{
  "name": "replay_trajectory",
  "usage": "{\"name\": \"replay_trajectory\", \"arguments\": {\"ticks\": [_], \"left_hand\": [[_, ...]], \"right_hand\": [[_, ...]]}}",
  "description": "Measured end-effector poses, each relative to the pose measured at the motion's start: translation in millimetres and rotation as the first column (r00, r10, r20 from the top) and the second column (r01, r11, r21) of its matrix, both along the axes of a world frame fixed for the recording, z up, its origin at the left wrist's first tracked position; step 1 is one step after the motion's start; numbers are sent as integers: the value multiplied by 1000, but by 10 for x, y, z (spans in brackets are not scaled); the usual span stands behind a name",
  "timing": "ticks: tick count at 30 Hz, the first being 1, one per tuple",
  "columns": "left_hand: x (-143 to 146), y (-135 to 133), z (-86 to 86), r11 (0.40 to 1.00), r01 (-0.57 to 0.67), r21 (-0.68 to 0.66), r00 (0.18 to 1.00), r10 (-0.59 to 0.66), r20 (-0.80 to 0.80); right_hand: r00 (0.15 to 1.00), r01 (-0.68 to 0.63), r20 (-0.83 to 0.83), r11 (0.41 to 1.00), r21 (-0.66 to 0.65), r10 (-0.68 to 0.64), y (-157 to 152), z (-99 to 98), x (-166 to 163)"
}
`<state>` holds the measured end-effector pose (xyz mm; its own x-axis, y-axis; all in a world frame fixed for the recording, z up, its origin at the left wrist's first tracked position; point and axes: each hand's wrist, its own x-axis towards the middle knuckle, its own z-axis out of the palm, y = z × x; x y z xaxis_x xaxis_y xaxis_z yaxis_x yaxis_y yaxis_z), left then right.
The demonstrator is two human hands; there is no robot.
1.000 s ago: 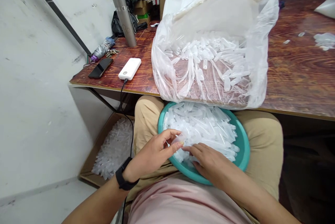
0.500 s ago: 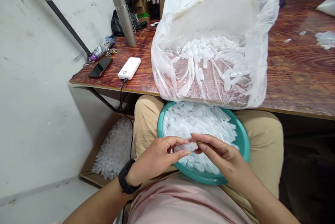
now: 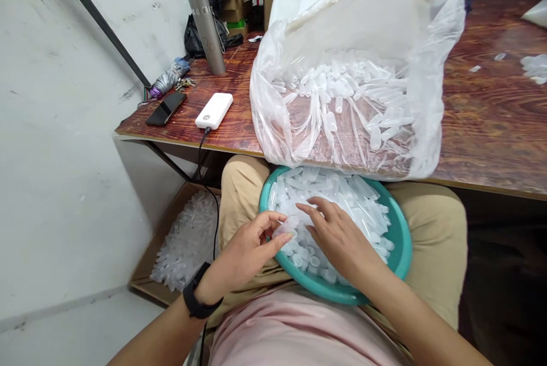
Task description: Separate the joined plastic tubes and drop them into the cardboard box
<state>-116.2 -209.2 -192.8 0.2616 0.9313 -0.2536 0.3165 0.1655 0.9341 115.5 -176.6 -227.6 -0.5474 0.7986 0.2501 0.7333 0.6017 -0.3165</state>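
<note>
On my lap rests a teal basin heaped with translucent white plastic pieces, some tube-shaped with open ends. Over its left side my left hand is closed, pinching a translucent plastic piece between thumb and fingers. My right hand hovers over the middle of the basin, fingers apart and bent downward; nothing shows in it. Whether its fingertips touch the pieces below, I cannot tell. Behind the basin, a clear plastic bag lies open on the table with more such pieces inside.
A cardboard box of similar pieces stands at the lower left. On the wooden table are a phone, a white power bank with a black cable, a metal flask and a folded umbrella.
My hands have parted. The right hand has let go of the plastic piece and opened over the basin; the left has shifted slightly left, keeping the piece.
</note>
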Motion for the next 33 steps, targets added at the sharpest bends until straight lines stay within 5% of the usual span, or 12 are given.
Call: {"name": "replay_trajectory", "arguments": {"ticks": [8,14,20,26,33], "left_hand": [[-34,18,-19,998,-59,2,998,59,19],[-32,-37,15,999,-32,-1,999,32,26],[6,-28,124,995,93,28,996,-93,-9],[100,-4,211,959,213,188,963,-174,-206],[143,-66,129,922,250,295,958,-191,-215]], "right_hand": [[980,-199,-17,974,-106,198,-115,-79,-156],[989,-124,-97,982,-145,111,-115,-117,-147],[961,-14,-273,974,-227,-50,-227,167,77],[936,-59,-349,962,-266,-39,-378,392,162],[914,-47,-404,988,-145,-16,-507,343,129]]}}
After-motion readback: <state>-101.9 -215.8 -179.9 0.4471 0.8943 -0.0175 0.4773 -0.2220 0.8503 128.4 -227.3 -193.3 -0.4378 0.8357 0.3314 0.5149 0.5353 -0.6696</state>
